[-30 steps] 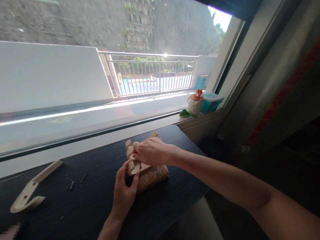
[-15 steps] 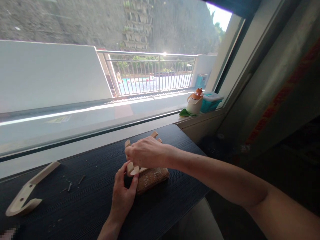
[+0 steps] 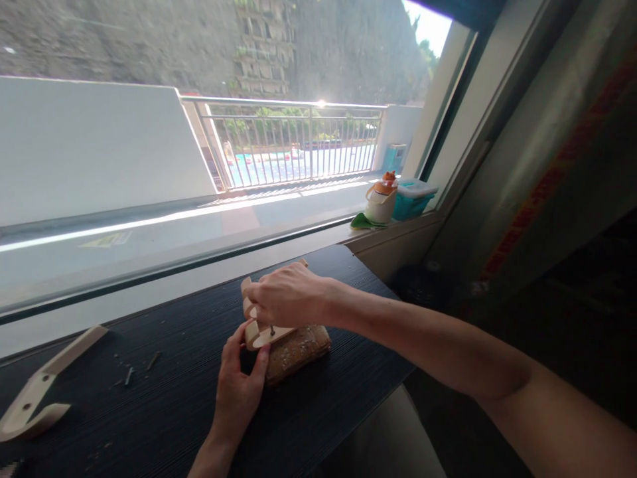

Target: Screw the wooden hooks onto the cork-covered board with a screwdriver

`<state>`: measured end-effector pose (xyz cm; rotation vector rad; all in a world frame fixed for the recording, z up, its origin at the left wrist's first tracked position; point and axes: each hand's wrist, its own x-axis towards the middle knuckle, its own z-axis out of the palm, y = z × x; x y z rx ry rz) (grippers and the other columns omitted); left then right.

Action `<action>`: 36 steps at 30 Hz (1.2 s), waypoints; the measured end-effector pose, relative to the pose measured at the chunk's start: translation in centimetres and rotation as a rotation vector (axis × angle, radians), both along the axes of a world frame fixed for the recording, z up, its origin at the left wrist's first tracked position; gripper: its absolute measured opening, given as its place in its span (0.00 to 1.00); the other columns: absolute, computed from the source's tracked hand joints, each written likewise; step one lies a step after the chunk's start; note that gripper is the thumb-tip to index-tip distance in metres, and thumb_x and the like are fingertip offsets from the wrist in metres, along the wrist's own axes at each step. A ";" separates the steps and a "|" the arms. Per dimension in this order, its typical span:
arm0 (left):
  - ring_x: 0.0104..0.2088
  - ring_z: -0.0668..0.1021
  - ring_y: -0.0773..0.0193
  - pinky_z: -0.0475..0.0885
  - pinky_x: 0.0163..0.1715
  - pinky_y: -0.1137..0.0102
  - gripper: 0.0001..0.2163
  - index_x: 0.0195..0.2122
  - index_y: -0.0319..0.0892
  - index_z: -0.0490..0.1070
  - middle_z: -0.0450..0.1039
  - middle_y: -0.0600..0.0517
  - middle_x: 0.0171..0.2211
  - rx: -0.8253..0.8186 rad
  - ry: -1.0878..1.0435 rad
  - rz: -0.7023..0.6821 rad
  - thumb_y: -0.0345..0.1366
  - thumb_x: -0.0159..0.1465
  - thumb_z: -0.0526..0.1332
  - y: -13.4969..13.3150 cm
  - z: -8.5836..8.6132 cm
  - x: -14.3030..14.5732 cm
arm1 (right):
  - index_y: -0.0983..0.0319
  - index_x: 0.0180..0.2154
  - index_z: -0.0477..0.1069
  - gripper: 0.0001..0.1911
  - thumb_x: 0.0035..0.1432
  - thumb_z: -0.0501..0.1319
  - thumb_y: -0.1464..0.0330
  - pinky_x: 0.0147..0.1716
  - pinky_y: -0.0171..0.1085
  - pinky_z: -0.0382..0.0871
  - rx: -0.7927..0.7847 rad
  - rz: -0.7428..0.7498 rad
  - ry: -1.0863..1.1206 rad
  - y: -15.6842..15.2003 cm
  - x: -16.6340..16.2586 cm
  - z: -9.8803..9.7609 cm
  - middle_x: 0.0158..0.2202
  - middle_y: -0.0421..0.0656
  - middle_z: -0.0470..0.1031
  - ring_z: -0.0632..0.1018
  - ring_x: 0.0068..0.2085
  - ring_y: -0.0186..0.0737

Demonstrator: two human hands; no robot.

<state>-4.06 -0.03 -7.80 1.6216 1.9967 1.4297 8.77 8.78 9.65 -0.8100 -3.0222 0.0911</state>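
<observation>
Pale curved wooden pieces, partly covered by my hands, rest against a brick-like brown block (image 3: pixel 298 355) with a rough, speckled top. My left hand (image 3: pixel 241 375) grips the rounded end of one wooden hook (image 3: pixel 259 337) between thumb and fingers. A dark screw (image 3: pixel 272 330) stands upright in that hook. Over it, my right hand (image 3: pixel 288 295) is closed, its fingertips just above the screw; whatever is in them is hidden. Another wooden tip (image 3: pixel 246 285) shows beyond my right hand's knuckles.
A loose wooden hook (image 3: pixel 37 398) with two dark holes lies on the black table (image 3: pixel 169 411) at the left. Near it are small screws (image 3: pixel 129 376). On the windowsill stand a cream bottle with an orange top (image 3: pixel 381 202), a teal box (image 3: pixel 413 199) and a green leaf-shaped thing (image 3: pixel 365 222).
The view has shifted slightly, so everything sits a little further left. My right hand has turned slightly, and the screw now shows more clearly below it. My left hand keeps its grip.
</observation>
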 end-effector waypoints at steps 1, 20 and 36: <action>0.48 0.72 0.58 0.67 0.51 0.61 0.22 0.52 0.43 0.61 0.68 0.46 0.48 -0.002 -0.001 0.005 0.44 0.57 0.57 0.0 0.0 0.0 | 0.62 0.38 0.70 0.11 0.59 0.52 0.66 0.30 0.39 0.66 0.006 0.060 -0.007 -0.1 0.1 0.1 0.37 0.47 0.77 0.77 0.37 0.46; 0.48 0.73 0.58 0.67 0.51 0.61 0.22 0.51 0.44 0.62 0.69 0.48 0.47 -0.023 -0.041 0.011 0.45 0.56 0.57 0.0 0.4 0.2 | 0.65 0.37 0.70 0.13 0.60 0.52 0.64 0.32 0.41 0.68 -0.002 -0.018 -0.039 -0.6 0.2 0.1 0.34 0.51 0.78 0.78 0.39 0.49; 0.48 0.72 0.57 0.66 0.52 0.60 0.24 0.54 0.44 0.60 0.67 0.46 0.50 -0.016 -0.045 -0.001 0.45 0.57 0.58 -0.2 0.4 0.3 | 0.66 0.39 0.69 0.15 0.60 0.50 0.63 0.29 0.39 0.68 -0.002 -0.067 -0.001 0.3 -0.6 -1.4 0.31 0.51 0.77 0.78 0.36 0.47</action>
